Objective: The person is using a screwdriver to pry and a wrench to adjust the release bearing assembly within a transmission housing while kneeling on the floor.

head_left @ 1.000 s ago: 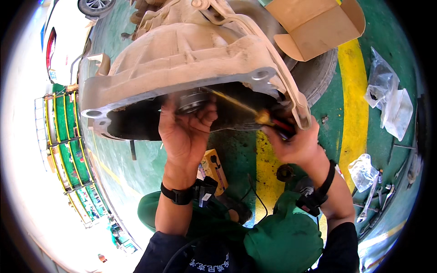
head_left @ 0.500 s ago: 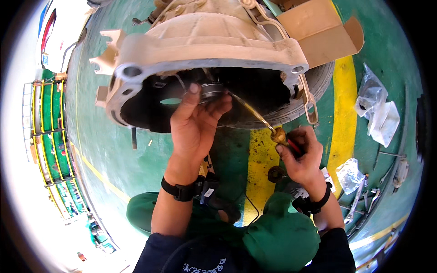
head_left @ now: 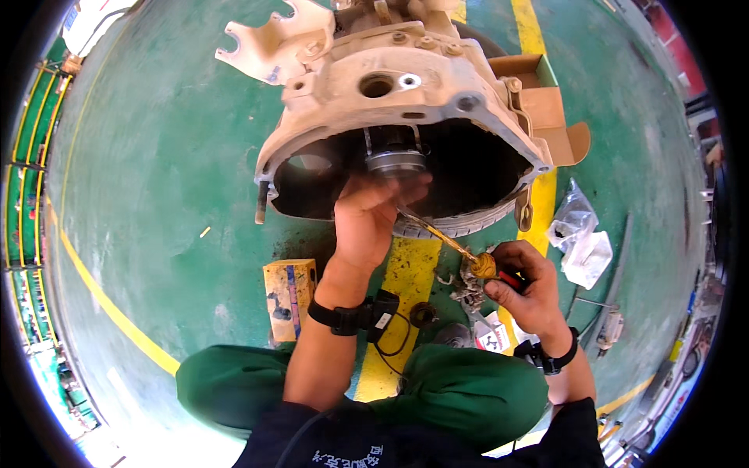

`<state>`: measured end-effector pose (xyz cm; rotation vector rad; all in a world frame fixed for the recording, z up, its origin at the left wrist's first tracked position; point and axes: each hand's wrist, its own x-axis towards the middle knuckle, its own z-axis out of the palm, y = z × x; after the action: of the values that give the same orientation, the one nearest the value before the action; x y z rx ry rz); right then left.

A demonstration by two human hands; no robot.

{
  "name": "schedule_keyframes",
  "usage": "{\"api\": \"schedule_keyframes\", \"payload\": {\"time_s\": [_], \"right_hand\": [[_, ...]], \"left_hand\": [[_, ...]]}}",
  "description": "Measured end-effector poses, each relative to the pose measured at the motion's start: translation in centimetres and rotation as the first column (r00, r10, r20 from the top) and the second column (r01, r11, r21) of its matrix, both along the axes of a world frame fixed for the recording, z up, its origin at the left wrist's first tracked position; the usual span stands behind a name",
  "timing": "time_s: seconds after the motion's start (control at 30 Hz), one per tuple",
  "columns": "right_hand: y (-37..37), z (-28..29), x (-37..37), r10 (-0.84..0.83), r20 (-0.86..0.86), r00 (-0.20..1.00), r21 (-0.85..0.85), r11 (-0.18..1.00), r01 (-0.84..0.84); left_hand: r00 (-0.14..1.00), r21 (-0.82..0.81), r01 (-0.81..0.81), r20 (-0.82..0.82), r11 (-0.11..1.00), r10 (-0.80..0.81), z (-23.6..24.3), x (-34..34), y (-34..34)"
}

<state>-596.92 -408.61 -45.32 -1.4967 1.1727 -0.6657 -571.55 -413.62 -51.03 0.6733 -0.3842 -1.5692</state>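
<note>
A round metal release bearing sits on a fork inside the dark opening of a tan bell-shaped gearbox housing. My left hand reaches up to it, its blurred fingers curled against the bearing's lower side. In my right hand, below and right of the opening, is a screwdriver with an amber collar and a red and black handle. Its long shaft slants up to the left, and the tip ends close beside my left fingers. Whether the tip touches the bearing is hidden.
An open cardboard box is at the housing's right, with plastic bags nearer me. A worn yellow carton stands left of my left forearm. Behind the housing's lower edge lies a tire. A dark ring lies between my knees.
The view has shifted, showing more of the housing's top and the floor at left. My left thumb no longer stands up beside the bearing. The right hand still grips the screwdriver.
</note>
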Motion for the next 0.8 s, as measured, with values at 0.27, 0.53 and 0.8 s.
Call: {"api": "schedule_keyframes", "payload": {"time_s": [0.27,0.53,0.8], "right_hand": [[-2.1,6.1,4.0,0.104,-0.182,0.978,0.163,0.984,-0.075],[-3.0,4.5,10.0,0.076,-0.494,0.866,0.034,0.997,-0.068],[-4.1,2.3,13.7,-0.032,-0.564,0.825,-0.041,0.999,0.011]], "left_hand": [[0.975,-0.017,-0.073,-0.213,0.997,0.068,-1.6,-1.1,0.7],[0.963,0.018,-0.068,-0.260,0.998,0.070,-2.1,-2.7,4.1],[0.967,0.074,-0.111,-0.220,0.991,0.125,-2.4,-3.0,5.7]]}}
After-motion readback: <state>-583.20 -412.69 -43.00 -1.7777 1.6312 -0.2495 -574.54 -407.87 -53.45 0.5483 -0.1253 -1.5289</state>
